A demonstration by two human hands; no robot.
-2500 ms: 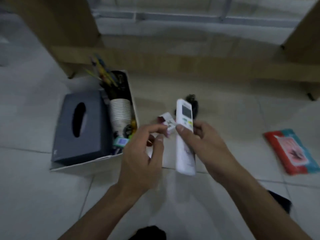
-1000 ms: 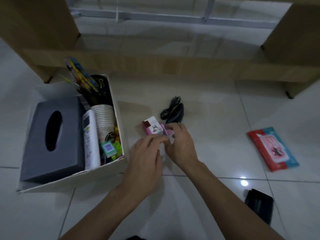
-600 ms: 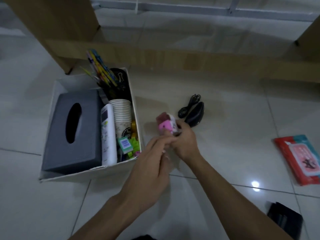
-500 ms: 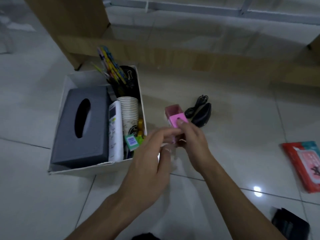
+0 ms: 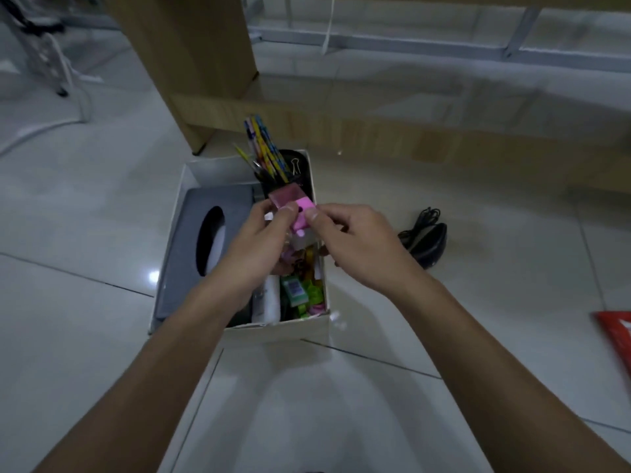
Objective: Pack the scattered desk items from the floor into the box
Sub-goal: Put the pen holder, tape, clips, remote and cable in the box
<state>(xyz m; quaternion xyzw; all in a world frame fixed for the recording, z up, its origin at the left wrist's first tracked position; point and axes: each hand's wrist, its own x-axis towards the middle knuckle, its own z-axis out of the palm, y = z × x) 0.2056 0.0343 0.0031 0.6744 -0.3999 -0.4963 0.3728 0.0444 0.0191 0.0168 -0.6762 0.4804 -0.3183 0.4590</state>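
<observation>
Both hands hold a small pink box (image 5: pixel 296 207) above the right half of the white cardboard box (image 5: pixel 290 331). My left hand (image 5: pixel 254 245) pinches its left side and my right hand (image 5: pixel 356 245) pinches its right side. Inside the white box lie a grey tissue box (image 5: pixel 191 240), a white remote control (image 5: pixel 269 303), green and yellow small items (image 5: pixel 304 295) and a black pen holder with coloured pens (image 5: pixel 269 162). The paper cups are hidden under my hands.
A black computer mouse with its coiled cable (image 5: pixel 428 238) lies on the tiled floor right of the box. A red packet (image 5: pixel 618 331) shows at the right edge. A wooden desk leg and crossbar (image 5: pixel 205 70) stand behind the box.
The white remote control went from my right hand into the box. Both hands then took the pink box off the floor and carried it left, over the white box.
</observation>
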